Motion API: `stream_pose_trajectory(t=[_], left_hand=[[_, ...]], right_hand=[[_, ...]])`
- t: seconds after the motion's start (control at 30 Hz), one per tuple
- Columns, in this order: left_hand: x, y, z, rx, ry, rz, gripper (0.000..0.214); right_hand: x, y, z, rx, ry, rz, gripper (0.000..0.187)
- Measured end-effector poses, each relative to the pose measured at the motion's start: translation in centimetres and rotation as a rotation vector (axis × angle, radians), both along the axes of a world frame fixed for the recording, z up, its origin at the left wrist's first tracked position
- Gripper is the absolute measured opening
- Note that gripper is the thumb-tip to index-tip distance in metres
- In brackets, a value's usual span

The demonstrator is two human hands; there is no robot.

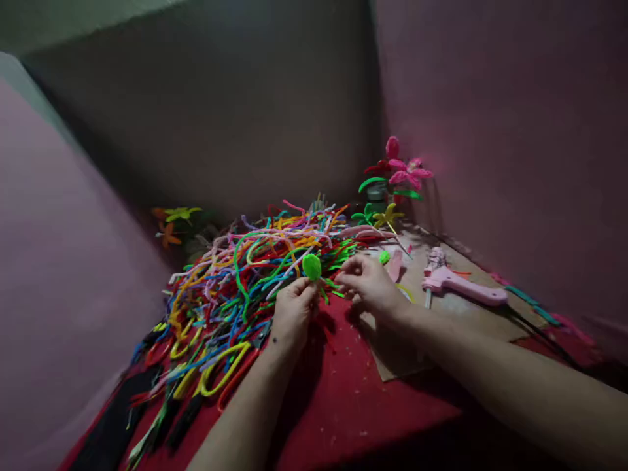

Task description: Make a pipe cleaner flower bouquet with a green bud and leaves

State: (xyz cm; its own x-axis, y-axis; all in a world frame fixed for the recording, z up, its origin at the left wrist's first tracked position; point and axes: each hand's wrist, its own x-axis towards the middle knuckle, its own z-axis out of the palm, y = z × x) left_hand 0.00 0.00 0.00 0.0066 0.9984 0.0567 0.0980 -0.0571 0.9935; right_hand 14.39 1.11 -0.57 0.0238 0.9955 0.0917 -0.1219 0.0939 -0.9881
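A bright green fuzzy oval pipe cleaner petal [311, 267] stands up from the fingertips of my left hand [294, 307], which pinches it at its lower end. Just to the right, my right hand [375, 288] hovers with its fingers loosely bent and apart. I see nothing held in it. A second small green fuzzy piece [384, 257] shows beyond my right hand, on the cardboard. Behind both hands spreads a big heap of pipe cleaners [255, 261] in many colours.
A pink glue gun [461, 286] lies on a cardboard sheet [490, 320] at right, its black cord [544, 340] trailing off. Pipe cleaner flowers [411, 172] stand at the back right. Scissors with yellow handles [226, 369] rest by my left forearm on the red tabletop [343, 392].
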Motion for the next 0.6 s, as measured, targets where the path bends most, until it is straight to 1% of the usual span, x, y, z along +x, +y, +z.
stream_pose_trajectory(t=[0.07,0.13,0.17,0.2,0.23,0.27,0.3,0.37,0.4,0.43,0.5,0.6], left_hand=[[-0.3,0.4,-0.2,-0.093,0.08,-0.068,0.027],[-0.4,0.7,-0.4,-0.157,0.142,-0.126,0.027],[-0.4,0.8,-0.5,-0.181,0.166,-0.159,0.027],[-0.4,0.9,-0.6,-0.193,0.183,-0.183,0.026],[-0.3,1.0,-0.7,-0.201,0.202,-0.198,0.025],[-0.3,1.1,-0.8,-0.204,0.22,-0.205,0.023],[-0.3,1.2,-0.9,-0.204,0.239,-0.204,0.021],[-0.4,1.4,-1.1,-0.199,0.28,-0.191,0.018],[-0.5,1.5,-1.2,-0.196,0.302,-0.185,0.017],[-0.6,1.6,-1.4,-0.192,0.322,-0.179,0.017],[-0.7,1.7,-1.5,-0.176,0.356,-0.162,0.016],[-0.6,1.9,-1.7,-0.134,0.387,-0.114,0.017]], right_hand=[[1.2,0.7,0.9,0.113,0.056,-0.132,0.015],[2.3,1.4,1.6,0.196,0.052,-0.232,0.014],[2.9,1.8,1.8,0.221,0.047,-0.26,0.013],[3.4,2.2,2.0,0.245,0.014,-0.28,0.012],[4.0,2.6,2.1,0.261,-0.066,-0.293,0.009],[4.5,3.0,2.1,0.27,-0.207,-0.293,0.006],[5.0,3.3,2.1,0.272,-0.398,-0.272,0.002],[5.8,3.8,1.9,0.267,-0.812,-0.204,0.011],[6.1,3.9,1.8,0.257,-0.93,-0.15,0.012],[6.2,3.9,1.6,0.247,-1.01,-0.098,0.01],[6.1,3.6,1.0,0.225,-1.071,-0.005,0.008],[5.5,2.9,0.3,0.21,-1.125,0.058,0.012]])
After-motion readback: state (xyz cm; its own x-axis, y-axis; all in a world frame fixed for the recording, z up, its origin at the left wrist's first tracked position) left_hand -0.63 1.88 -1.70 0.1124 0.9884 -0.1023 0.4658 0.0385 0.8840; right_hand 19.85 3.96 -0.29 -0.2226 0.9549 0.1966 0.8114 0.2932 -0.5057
